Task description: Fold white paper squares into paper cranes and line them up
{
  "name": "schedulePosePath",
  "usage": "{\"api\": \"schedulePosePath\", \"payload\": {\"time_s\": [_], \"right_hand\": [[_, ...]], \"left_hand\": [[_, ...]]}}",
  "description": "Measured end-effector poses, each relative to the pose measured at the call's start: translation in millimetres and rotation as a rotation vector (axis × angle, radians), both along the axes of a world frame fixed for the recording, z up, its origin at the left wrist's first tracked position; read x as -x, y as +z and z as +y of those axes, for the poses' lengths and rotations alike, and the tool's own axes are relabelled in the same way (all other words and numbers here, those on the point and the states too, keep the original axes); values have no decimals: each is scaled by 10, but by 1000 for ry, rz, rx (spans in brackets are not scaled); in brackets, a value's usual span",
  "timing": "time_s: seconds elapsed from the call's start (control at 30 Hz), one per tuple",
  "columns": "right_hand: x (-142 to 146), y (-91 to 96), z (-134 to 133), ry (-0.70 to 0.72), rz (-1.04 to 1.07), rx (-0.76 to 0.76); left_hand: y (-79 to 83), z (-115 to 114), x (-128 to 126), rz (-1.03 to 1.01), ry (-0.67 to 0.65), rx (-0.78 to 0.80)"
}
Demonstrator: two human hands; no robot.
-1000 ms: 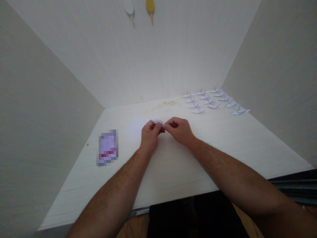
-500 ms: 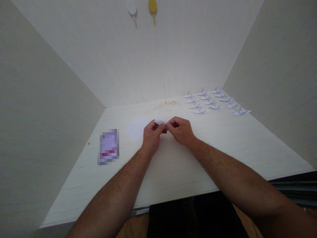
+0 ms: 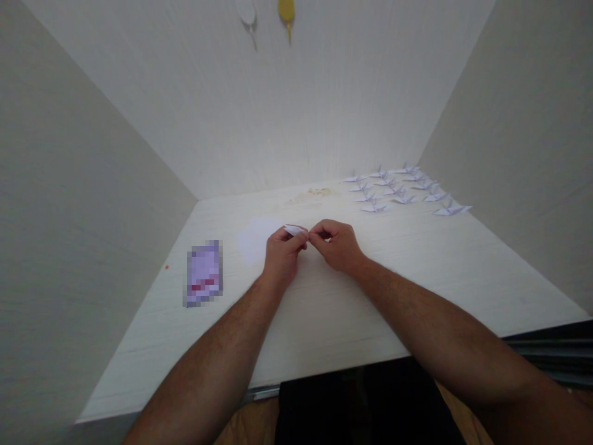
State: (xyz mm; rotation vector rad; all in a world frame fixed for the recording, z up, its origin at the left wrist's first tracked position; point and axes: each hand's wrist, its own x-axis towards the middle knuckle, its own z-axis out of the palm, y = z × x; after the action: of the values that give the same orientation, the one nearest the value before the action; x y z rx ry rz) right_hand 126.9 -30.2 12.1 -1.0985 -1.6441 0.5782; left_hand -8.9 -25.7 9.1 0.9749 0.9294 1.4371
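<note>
My left hand (image 3: 281,254) and my right hand (image 3: 335,243) meet over the middle of the white table (image 3: 324,309), fingers pinched together. Between their fingertips sits a small folded piece of white paper (image 3: 295,230), held by both hands just above the tabletop. Most of the paper is hidden by my fingers. A pale sheet of paper (image 3: 254,240) lies flat on the table just left of my left hand.
Several small folded paper cranes (image 3: 398,188) stand in rows at the back right. A blurred purple packet (image 3: 204,273) lies at the left. Walls close in on three sides. A white (image 3: 245,12) and a yellow object (image 3: 286,11) hang on the back wall.
My fingers have shifted slightly on the small folded paper; both hands stay in the same place over the table.
</note>
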Motion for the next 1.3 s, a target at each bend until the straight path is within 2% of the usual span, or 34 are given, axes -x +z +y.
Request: {"api": "schedulePosePath", "payload": {"time_s": [0.37,0.57,0.87,1.13,1.3], "right_hand": [[17,10,-15,21,3,20],[4,-35,5,-9,93,67],[2,-8,3,15,27,2],[-18,-39,16,14,99,50],[-41,-50,29,32,65,98]], "left_hand": [[15,6,13,-80,-11,22],[4,-19,9,6,-60,-15],[22,-9,-19,-1,-1,-6],[-30,-2,-5,86,-27,-70],[-74,33,4,88,1,-80]]}}
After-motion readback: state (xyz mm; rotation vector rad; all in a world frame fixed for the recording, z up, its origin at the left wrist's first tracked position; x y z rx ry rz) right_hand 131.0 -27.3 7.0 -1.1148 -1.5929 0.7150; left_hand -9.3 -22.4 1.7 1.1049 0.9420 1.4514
